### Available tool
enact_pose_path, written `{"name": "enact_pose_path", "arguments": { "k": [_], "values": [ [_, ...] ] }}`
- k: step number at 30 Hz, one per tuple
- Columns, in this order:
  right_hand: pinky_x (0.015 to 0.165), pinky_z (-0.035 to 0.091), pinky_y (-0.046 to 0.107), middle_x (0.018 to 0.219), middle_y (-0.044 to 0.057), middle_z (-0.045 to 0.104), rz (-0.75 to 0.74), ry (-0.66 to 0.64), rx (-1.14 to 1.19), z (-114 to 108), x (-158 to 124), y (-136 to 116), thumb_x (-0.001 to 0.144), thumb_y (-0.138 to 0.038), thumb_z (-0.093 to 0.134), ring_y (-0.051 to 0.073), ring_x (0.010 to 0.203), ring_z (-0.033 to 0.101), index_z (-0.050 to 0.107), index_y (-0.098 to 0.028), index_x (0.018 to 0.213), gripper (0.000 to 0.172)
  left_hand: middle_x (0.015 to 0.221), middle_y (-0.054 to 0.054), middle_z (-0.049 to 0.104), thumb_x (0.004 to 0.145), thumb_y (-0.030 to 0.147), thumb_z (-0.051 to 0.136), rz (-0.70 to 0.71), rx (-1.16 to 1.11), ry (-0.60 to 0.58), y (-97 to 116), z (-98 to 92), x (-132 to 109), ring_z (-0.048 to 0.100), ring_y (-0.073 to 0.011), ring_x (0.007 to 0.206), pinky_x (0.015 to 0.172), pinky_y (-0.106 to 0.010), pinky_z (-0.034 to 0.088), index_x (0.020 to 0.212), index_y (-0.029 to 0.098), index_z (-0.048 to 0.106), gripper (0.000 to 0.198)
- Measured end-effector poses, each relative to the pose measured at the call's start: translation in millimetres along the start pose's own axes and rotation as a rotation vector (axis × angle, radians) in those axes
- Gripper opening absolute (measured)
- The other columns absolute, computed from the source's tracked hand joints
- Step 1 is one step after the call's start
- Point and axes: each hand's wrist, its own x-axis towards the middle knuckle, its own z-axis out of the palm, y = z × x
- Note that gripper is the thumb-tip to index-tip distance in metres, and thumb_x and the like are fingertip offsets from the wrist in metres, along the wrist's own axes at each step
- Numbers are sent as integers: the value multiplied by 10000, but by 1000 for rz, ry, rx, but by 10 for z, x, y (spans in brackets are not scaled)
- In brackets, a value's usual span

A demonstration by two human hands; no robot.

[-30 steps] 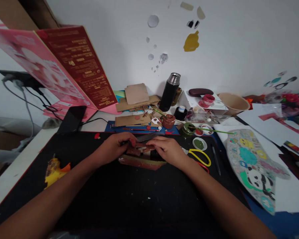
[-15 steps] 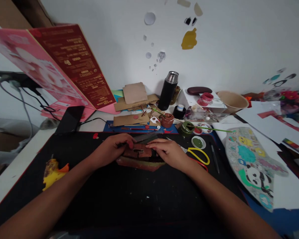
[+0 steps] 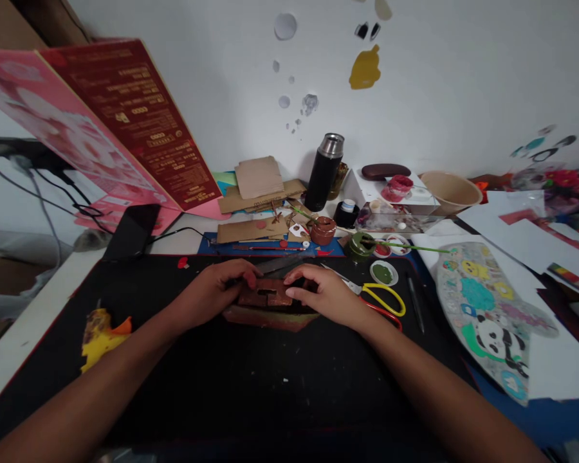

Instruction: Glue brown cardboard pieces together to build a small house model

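A brown-painted cardboard piece (image 3: 275, 292) with a slot cut in its middle lies over a boat-shaped brown cardboard model (image 3: 270, 319). At the piece's left end, my left hand (image 3: 216, 290) is closed, with thumb and index finger gripping the edge. My right hand (image 3: 325, 294) pinches the right end, its fingers bent and the thumb in front. Some of the model's rear side is hidden behind the piece and my fingers. Right of my right hand lie scissors (image 3: 385, 298) with yellow and red handles.
On the left lies a yellow duck-shaped piece (image 3: 99, 337). Behind the black mat (image 3: 270, 399) stand a brown paint pot (image 3: 323, 230), a green paint pot (image 3: 361, 245) with a brush, and a black flask (image 3: 324, 173). A green-filled lid (image 3: 383, 273) and black pen (image 3: 415, 303) sit right.
My right hand has changed from flatter fingers to a bent pinch, with its thumb at the piece's right end. The slotted piece shows more of its face. The camera view has shifted slightly.
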Motion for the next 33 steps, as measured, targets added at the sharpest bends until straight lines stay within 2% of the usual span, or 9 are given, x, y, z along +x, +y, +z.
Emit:
{"name": "enact_pose_path", "arguments": {
  "k": [8,14,20,25,33],
  "values": [
    [714,500,284,1062,18,743,-23,-14,-108,2,19,-36,901,-190,786,132,744,627,723,-224,1031,148,1134,-20,751,814,124,512,0,-18,-44,16,-13,-5,701,-190,1018,912,-302,532,856,233,654,184],
    [735,495,290,1075,17,737,-33,-28,-146,-14,-22,-46,894,-184,801,141,773,625,725,-235,1069,197,1228,-18,738,839,106,486,1,-28,-116,40,-83,-55,689,-203,1112,986,-335,526,1002,247,688,295],
    [758,500,291,1083,20,729,-42,-31,-159,-23,-50,-56,903,-187,796,147,811,640,724,-234,1077,194,1291,-27,728,997,362,549,-84,-102,-182,19,-192,-83,684,-225,1156,1021,-340,532,1133,268,730,245],
    [732,487,283,1076,14,731,-35,-34,-177,-16,-36,-59,903,-179,795,133,776,622,716,-223,1079,197,1354,-31,700,1012,414,571,-123,-135,-279,7,-248,-54,653,-238,1230,1047,-354,517,1235,265,699,296],
    [725,490,287,1060,16,739,-24,-41,-196,-32,-35,-73,900,-163,793,134,766,622,717,-223,1076,202,1263,-24,723,964,430,651,-140,-132,-237,0,-174,0,668,-230,1167,1031,-372,517,1123,240,695,252]
  ]
}}
